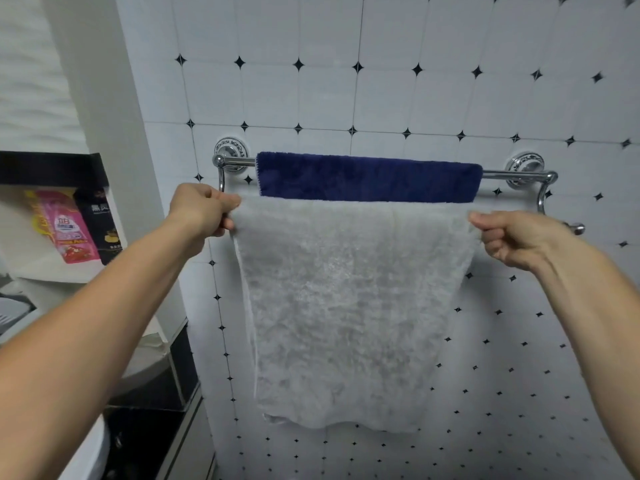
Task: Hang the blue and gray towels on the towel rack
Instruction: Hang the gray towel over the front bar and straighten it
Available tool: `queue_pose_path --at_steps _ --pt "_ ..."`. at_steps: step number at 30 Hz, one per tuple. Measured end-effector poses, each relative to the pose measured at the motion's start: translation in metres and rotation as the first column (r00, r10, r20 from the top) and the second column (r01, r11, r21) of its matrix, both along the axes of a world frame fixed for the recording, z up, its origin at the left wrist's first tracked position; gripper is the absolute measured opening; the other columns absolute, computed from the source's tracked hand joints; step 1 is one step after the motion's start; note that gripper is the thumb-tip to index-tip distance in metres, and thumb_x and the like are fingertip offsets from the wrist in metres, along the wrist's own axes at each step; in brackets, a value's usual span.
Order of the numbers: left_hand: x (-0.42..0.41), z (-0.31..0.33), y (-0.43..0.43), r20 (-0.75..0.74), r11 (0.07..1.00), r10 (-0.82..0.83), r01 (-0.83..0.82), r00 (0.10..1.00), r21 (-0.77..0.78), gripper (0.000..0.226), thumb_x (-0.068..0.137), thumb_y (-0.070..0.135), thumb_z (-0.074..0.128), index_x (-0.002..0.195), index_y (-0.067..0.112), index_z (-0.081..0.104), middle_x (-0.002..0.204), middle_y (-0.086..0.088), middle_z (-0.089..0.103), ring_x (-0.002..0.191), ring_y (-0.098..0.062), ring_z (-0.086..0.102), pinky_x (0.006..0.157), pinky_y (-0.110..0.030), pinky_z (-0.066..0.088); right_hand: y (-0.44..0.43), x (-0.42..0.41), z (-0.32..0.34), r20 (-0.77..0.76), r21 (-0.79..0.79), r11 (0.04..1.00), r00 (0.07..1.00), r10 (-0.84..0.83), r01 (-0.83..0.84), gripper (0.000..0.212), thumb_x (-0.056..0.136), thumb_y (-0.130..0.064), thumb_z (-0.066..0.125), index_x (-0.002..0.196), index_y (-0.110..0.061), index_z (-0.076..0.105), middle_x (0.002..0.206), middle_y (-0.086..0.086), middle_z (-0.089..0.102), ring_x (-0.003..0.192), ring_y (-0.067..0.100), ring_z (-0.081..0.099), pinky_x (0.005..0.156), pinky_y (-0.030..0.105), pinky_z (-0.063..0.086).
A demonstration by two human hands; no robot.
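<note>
Towels first: the gray towel [349, 299] hangs flat and wide between both hands. Its top edge is stretched level just below the blue towel [367, 176], which is already draped over the rear bar of the towel rack [516, 174]. The left hand [204, 209] pinches the upper left corner with curled fingers, and the right hand [509, 237] grips the upper right corner the same way.

To finish well, I judge the top edge should be held taut and level and carried over the front bar. It should then be lowered so both halves hang about even, without dragging the blue towel off.

The gray cloth covers the front bar, so I cannot tell whether the towel lies over it yet. The blue towel's lower part is hidden too. At left, the print on a pink packet [74, 230] is too blurred to read.
</note>
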State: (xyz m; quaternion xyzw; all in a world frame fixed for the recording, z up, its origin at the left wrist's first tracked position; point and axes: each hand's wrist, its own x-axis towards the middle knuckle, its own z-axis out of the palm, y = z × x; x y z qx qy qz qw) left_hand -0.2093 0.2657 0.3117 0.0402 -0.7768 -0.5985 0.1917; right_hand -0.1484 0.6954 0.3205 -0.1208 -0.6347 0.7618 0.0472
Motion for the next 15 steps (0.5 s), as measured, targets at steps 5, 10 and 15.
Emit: queue_pose_path --at_steps 5,10,15 --pt "0.002 -0.019 0.002 -0.054 0.998 0.05 -0.052 0.997 -0.033 0.024 0.087 0.019 0.071 0.069 0.012 0.057 0.05 -0.006 0.061 0.033 -0.011 0.054 0.04 -0.022 0.046 -0.005 0.003 -0.016 -0.114 0.24 0.945 0.973 -0.201 0.223 0.017 0.078 0.0 0.075 0.077 -0.006 0.059 0.065 0.004 0.054 0.031 0.001 0.03 0.033 0.013 0.025" --pt "0.005 -0.03 -0.001 -0.054 0.994 0.048 -0.053 0.997 -0.092 0.022 0.087 0.021 0.07 0.072 0.015 0.054 0.046 -0.002 0.06 0.035 -0.013 0.059 0.041 -0.025 0.046 -0.004 0.013 -0.017 -0.078 0.406 0.896 0.984 -0.162 0.179 0.023 0.07 -0.016 0.084 0.083 -0.009 0.066 0.07 0.004 0.062 0.036 0.004 0.041 0.033 0.015 0.032" --pt "0.006 -0.016 0.007 -0.042 0.991 0.076 -0.08 0.996 -0.107 0.023 0.081 0.031 0.072 0.071 0.017 0.056 0.063 -0.003 0.067 0.042 -0.019 0.067 0.036 -0.021 0.04 -0.015 0.008 -0.006 -0.068 0.451 0.858 0.968 -0.24 0.244 0.032 0.073 -0.037 0.082 0.088 -0.01 0.072 0.074 0.003 0.067 0.036 0.007 0.055 0.033 0.016 0.033"
